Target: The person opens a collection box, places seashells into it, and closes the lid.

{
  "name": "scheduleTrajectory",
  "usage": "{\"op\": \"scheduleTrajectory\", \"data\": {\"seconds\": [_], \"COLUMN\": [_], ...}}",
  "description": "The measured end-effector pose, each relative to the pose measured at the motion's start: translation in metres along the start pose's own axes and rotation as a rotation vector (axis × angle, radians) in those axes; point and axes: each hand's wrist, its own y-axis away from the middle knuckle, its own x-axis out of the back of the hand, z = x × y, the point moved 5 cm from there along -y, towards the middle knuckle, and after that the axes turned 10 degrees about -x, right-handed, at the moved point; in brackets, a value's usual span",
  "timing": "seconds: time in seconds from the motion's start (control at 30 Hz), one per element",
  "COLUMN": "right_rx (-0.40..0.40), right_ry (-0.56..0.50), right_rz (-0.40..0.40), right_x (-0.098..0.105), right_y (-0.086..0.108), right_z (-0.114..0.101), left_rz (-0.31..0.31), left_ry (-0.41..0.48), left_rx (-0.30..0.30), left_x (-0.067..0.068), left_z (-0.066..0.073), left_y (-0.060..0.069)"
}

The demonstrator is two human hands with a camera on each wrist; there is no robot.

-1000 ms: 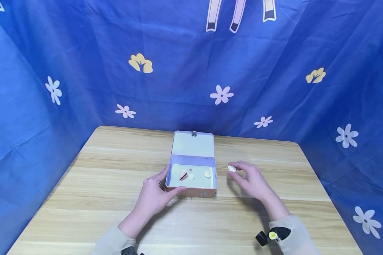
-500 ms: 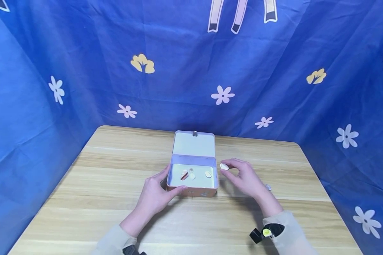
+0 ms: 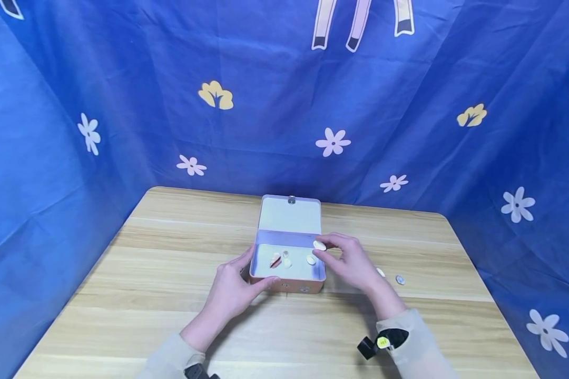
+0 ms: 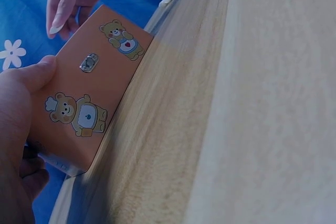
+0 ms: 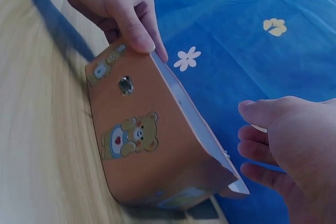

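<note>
A small orange tin box [image 3: 296,286] with bear pictures stands on the table, its pale lid [image 3: 290,215] tipped back. At its left front corner my left hand [image 3: 231,288] grips it, thumb on the front rim and fingers along the left side. Between thumb and fingertips, my right hand [image 3: 350,261] pinches a white seashell [image 3: 319,245] over the box's right part. Inside lie a brown-and-white seashell [image 3: 275,261], a white seashell [image 3: 287,263], a small round one [image 3: 285,253] and another white seashell [image 3: 310,260] at the right.
On the wooden table [image 3: 147,273], right of the box, lie a white seashell [image 3: 381,272], partly behind the right forearm, and a greyish oval piece [image 3: 400,279]. A blue patterned curtain [image 3: 265,131] surrounds the table's back and sides.
My right hand has moved left with the white seashell, from beside the box to over its right part. Pieces behind the right forearm have come into view. My left hand keeps its grip.
</note>
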Motion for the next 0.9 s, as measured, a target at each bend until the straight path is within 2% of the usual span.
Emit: {"op": "scheduleTrajectory", "data": {"seconds": [0.23,0.73,0.9], "right_rx": [-0.026,0.052,0.061], "right_ry": [-0.014,-0.024,-0.037], "right_rz": [-0.058,-0.114,-0.157], "right_x": [-0.014,-0.041,-0.051], "right_y": [-0.006,-0.017,-0.020], "right_z": [-0.004,-0.016,-0.016], "left_rz": [0.002,0.011,0.016], "left_ry": [-0.012,0.002,-0.011], "left_rx": [0.002,0.008,-0.011], "left_x": [0.000,0.000,0.001], "left_z": [0.001,0.001,0.002], "left_y": [0.001,0.002,0.002]}}
